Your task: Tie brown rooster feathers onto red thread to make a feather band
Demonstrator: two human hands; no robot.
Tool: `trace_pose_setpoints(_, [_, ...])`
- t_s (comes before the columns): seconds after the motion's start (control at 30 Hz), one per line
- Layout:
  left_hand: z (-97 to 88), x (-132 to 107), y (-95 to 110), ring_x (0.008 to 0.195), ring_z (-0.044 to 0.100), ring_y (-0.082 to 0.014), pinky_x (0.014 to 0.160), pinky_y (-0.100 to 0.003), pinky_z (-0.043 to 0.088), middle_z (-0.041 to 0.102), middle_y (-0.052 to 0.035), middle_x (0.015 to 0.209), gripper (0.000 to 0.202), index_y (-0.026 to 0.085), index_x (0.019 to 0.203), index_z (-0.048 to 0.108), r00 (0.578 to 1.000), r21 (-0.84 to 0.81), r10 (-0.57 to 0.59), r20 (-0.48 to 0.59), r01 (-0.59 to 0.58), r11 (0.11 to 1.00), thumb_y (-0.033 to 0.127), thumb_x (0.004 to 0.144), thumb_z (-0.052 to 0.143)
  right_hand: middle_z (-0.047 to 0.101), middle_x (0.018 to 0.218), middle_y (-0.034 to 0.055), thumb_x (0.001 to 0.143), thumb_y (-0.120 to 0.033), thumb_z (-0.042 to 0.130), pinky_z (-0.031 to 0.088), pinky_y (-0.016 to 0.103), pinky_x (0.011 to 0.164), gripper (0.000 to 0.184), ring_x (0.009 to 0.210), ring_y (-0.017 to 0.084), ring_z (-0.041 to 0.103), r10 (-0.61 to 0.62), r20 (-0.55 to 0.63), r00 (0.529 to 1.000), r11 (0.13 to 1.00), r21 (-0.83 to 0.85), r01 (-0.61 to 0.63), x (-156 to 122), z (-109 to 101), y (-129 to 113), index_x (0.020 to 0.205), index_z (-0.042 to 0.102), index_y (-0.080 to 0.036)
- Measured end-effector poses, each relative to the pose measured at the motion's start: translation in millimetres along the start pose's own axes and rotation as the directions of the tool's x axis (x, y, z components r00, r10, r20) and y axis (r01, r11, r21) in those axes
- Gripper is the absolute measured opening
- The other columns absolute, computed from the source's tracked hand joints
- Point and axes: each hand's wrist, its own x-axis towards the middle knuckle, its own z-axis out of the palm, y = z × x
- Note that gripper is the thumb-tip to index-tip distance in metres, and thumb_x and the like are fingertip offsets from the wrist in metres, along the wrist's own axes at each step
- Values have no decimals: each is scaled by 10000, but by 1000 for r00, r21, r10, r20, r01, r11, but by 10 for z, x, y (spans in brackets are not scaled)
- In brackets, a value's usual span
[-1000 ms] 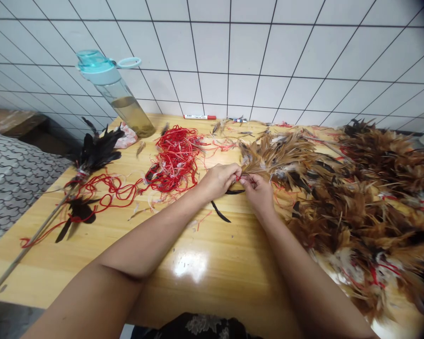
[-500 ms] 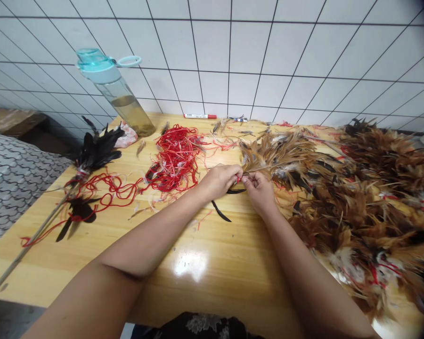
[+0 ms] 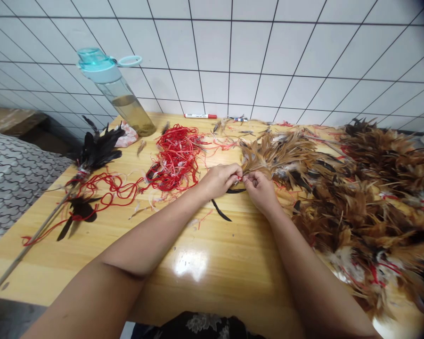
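Observation:
My left hand (image 3: 219, 180) and my right hand (image 3: 260, 189) meet at the middle of the wooden table (image 3: 183, 245), fingers pinched together on the red-tied end of a bundle of brown feathers (image 3: 279, 153). A bit of red string shows between the fingertips. A black feather (image 3: 220, 212) lies on the table just below my hands. A tangle of red string (image 3: 175, 157) sits to the left of my left hand.
A large heap of brown feathers (image 3: 371, 207) covers the table's right side. A black feather duster on a stick (image 3: 92, 150) lies at the left with loose red string (image 3: 106, 188). A bottle with a teal lid (image 3: 118, 92) and a red marker (image 3: 200, 116) stand by the tiled wall.
Both hands stay pinched on the bundle's end with only slight finger shifts. Nothing else on the table has moved.

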Motion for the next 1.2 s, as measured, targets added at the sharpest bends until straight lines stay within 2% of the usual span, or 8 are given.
trace_pose_setpoints(0.17, [20,-1,16,702,566,-98,678,-206,405,638,25,750,101,188,881,581,996,-113,-86,-36,81,990,151,850,492,685,832,87,817,-256,496,453,318,714,165,777,208,612,-111,-8,994,967,-233,106,3,0,13,868,635,-182])
trace_pose_setpoints(0.27, [35,-5,12,680,562,-90,666,-202,404,624,30,728,91,181,876,574,992,-181,-119,-50,108,978,157,843,493,664,808,96,842,-237,461,428,311,671,176,722,206,588,-122,7,992,933,-339,117,-15,5,-5,869,622,-171])
trace_pose_setpoints(0.4, [42,-4,7,658,544,-87,645,-201,399,597,36,710,55,180,866,553,983,-268,-167,-69,144,953,183,832,510,642,779,82,846,-225,452,382,296,596,154,619,182,535,-73,-1,997,924,-376,67,-30,-1,-43,862,597,-174])
trace_pose_setpoints(0.5, [55,5,-5,672,538,-91,647,-206,403,586,30,729,41,182,862,532,971,-316,-215,-108,171,933,203,834,511,615,725,75,837,-218,459,378,302,612,135,644,194,534,-81,-4,997,912,-403,73,-30,-8,-62,797,584,-185])
trace_pose_setpoints(0.67, [120,21,-3,656,530,-93,631,-208,402,559,33,711,40,190,870,505,944,-374,-299,-140,229,899,193,830,501,631,730,61,834,-213,467,392,294,624,144,663,187,554,-108,-6,994,936,-338,100,-52,9,-37,837,610,-189])
trace_pose_setpoints(0.77, [149,22,25,657,540,-95,637,-212,410,565,29,716,42,193,878,499,938,-412,-315,-143,233,881,187,837,491,667,771,66,849,-282,498,417,299,637,172,676,186,573,-95,-46,994,968,-236,82,-55,15,-11,871,641,-189])
trace_pose_setpoints(0.93, [133,16,63,685,547,-106,658,-229,418,582,13,745,36,192,885,504,936,-323,-282,-212,205,924,206,861,480,689,786,63,818,-394,577,450,309,657,259,671,182,583,-28,-33,999,997,-66,25,-25,-3,0,916,681,-177])
trace_pose_setpoints(1.2, [132,3,119,703,554,-108,653,-228,412,591,12,763,38,195,885,503,951,-326,-247,-187,177,929,214,864,478,619,699,37,821,-336,584,442,311,708,184,719,188,559,-161,-48,986,978,-139,153,2,2,45,703,629,-202])
